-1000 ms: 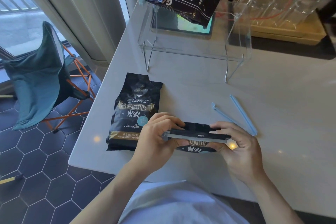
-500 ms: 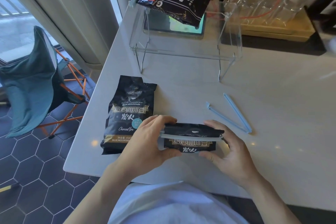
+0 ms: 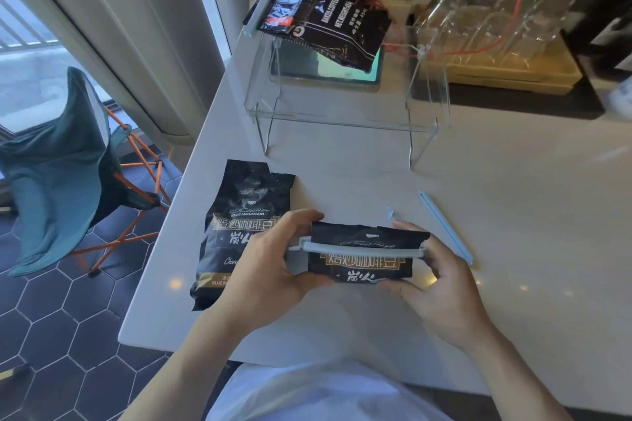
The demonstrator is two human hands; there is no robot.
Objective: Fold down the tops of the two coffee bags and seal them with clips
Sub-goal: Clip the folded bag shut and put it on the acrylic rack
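Observation:
I hold a black coffee bag [image 3: 362, 267] above the table's near edge, its top folded down. A light blue clip [image 3: 359, 248] lies closed across the fold. My left hand [image 3: 273, 270] grips the bag's left end at the clip's hinge. My right hand [image 3: 441, 284] holds the right end, fingers curled under the bag. A second black coffee bag [image 3: 246, 215] lies flat on the white table [image 3: 513, 202] to the left, its top unfolded and partly behind my left hand. Another blue clip [image 3: 444, 225] lies open on the table, just beyond my right hand.
A clear acrylic stand [image 3: 345, 120] at the back carries two more dark coffee bags [image 3: 338, 27], one with a clip on it. A tray of glasses [image 3: 496, 44] stands at the back right. A teal folding chair [image 3: 65, 147] stands on the tiled floor to the left.
The bag has tilted up so its front label faces me, with the clip now lying fully across the fold. My hands have shifted slightly on its ends.

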